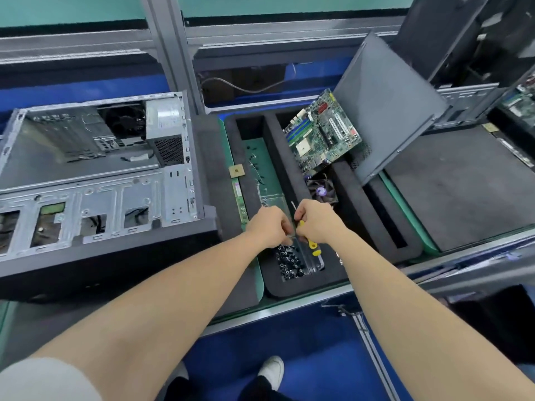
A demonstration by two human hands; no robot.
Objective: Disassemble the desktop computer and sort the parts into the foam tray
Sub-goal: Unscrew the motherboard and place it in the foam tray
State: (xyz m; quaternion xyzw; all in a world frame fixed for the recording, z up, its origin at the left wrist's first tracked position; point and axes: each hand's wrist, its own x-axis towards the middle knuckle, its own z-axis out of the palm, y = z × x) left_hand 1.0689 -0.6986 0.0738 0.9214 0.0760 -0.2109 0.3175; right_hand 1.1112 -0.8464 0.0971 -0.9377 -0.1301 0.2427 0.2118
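Note:
The opened desktop case (86,180) lies on its side at the left, its power supply (165,131) still inside. The black foam tray (292,175) sits in the middle. A green motherboard (321,134) leans in its far compartment, and a fan (321,191) lies below it. My right hand (314,221) grips a yellow-handled screwdriver (312,245) over the tray's near compartment, which holds several black screws (289,263). My left hand (267,225) pinches something small at the screwdriver's shaft; what it is cannot be made out.
A CPU chip (236,171) and a RAM stick (239,202) rest on the tray's left rim. A dark side panel (385,111) leans at the right over a black mat (463,192). Another case (474,36) stands far right. My feet show below the bench edge.

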